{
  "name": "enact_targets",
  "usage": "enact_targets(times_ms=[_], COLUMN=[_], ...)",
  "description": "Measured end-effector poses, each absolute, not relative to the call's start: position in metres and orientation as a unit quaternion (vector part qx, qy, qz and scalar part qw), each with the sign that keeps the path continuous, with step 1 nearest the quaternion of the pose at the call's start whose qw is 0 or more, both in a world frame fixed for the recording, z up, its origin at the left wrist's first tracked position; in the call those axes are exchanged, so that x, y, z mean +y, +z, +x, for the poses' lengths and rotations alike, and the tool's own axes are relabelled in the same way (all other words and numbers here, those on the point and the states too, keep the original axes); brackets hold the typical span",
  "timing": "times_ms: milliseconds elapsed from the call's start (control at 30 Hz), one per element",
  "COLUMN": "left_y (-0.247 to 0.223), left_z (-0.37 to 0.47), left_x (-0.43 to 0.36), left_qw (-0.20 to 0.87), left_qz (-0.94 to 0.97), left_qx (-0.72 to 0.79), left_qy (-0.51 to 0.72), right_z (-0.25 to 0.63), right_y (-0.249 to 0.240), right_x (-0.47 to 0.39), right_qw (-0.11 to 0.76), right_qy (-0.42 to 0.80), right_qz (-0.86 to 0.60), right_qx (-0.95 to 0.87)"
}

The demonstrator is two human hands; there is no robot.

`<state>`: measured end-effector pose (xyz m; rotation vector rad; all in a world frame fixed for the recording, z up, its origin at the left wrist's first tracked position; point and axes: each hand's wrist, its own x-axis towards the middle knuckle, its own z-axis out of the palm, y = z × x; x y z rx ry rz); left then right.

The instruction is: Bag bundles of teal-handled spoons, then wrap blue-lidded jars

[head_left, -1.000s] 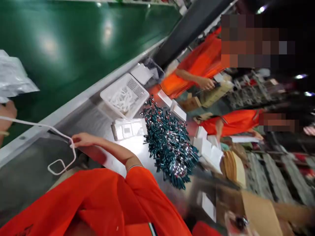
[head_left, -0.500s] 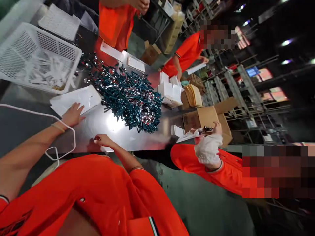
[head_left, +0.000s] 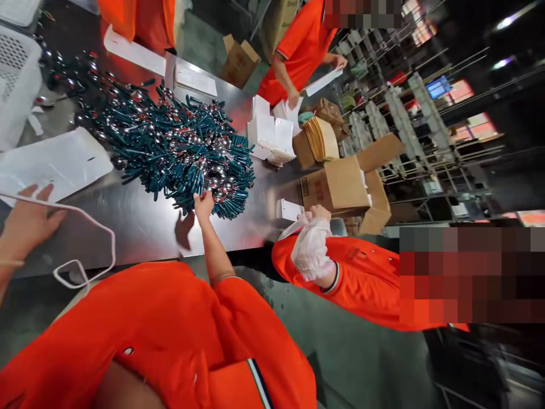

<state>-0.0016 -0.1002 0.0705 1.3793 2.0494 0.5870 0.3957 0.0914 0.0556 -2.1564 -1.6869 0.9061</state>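
Observation:
A large heap of spoon-like utensils (head_left: 170,145), with dark green handles and shiny rounded metal heads, covers the middle of the metal table. At its near edge is my right hand (head_left: 204,205), thumb and fingers drawn together against the handles. What lies between those fingertips, if anything, is too small to make out. To the left, my left hand (head_left: 29,221) is open with fingers spread, its fingertips at the lower edge of white paper sheets or flat bags (head_left: 55,165). A pale cord (head_left: 100,226) loops beside that hand.
A white perforated basket (head_left: 25,62) stands at the left. Small white boxes (head_left: 266,133) are stacked beyond the heap, near an open carton (head_left: 347,184). A co-worker with white sleeve covers (head_left: 313,250) sits at the right; others in orange shirts (head_left: 293,51) stand across the table.
My right hand has gone from the table's near edge up to the heap. The view has shifted, so the basket and left hand sit farther left. The right co-worker's hands have moved.

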Motion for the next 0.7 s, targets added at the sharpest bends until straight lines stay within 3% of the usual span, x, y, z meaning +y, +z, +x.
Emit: enact_targets(times_ms=[200, 433, 700], left_y=[0.072, 0.066, 0.025], left_z=[0.056, 0.076, 0.058], left_x=[-0.13, -0.116, -0.116], left_qw=[0.246, 0.258, 0.195], left_qz=[0.448, 0.516, 0.569], left_qx=[0.801, 0.785, 0.767], left_qy=[0.312, 0.228, 0.225], right_z=[0.375, 0.332, 0.329], right_y=[0.062, 0.059, 0.067], right_x=[0.152, 0.196, 0.205], right_qw=[0.103, 0.061, 0.052], right_qy=[0.271, 0.292, 0.314], right_qz=[-0.76, -0.808, -0.832], right_qx=[-0.581, -0.508, -0.454])
